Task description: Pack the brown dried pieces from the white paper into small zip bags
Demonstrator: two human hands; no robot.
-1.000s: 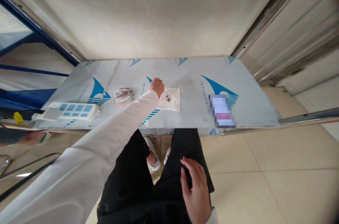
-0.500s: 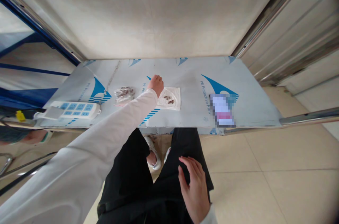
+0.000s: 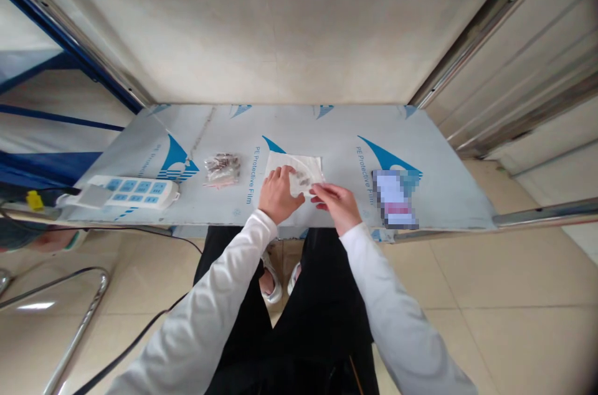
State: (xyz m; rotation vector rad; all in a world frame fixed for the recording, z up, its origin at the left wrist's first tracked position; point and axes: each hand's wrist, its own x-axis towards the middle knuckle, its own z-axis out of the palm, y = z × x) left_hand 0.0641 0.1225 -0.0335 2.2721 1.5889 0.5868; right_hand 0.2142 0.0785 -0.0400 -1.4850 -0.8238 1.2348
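Near the table's (image 3: 341, 133) front edge, the left hand (image 3: 276, 194) spreads over the white bag (image 3: 301, 164); right hand (image 3: 340, 203) touches it, whether gripping I cannot tell.

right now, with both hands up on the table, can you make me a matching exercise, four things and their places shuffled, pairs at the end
1. power strip
2. phone
3. clear bag
4. white sheet

A. between the left hand and the power strip
B. nearest the table's right end
C. at both hands
D. nearest the table's left end

Pairs: 1-D, 2-B, 3-A, 4-C
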